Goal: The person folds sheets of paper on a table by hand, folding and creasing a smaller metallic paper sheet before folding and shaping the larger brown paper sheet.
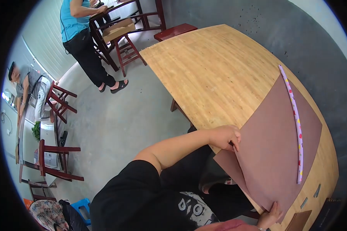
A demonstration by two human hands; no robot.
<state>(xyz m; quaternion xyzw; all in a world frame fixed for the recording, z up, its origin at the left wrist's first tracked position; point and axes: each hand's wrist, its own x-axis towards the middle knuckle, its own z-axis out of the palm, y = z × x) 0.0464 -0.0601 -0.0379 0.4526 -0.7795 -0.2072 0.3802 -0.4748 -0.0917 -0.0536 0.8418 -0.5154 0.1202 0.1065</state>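
A large brown sheet (270,134) lies on the wooden table (208,69), with its near side folded and hanging past the table's edge. My left hand (226,138) pinches the sheet's edge at the near left. At the sheet's lower end, my right hand (272,215) rests on it with fingers bent against the surface; its grip is partly hidden. A long, thin lilac roll with a colourful pattern (297,123) lies lengthwise across the far part of the sheet, touched by neither hand.
Small tools (317,190) and a brown piece (299,221) lie at the table's lower right. A person in blue (76,27) stands beyond the table, near a red stool (126,52). Another person (29,82) sits at the far left. A grey wall borders the table.
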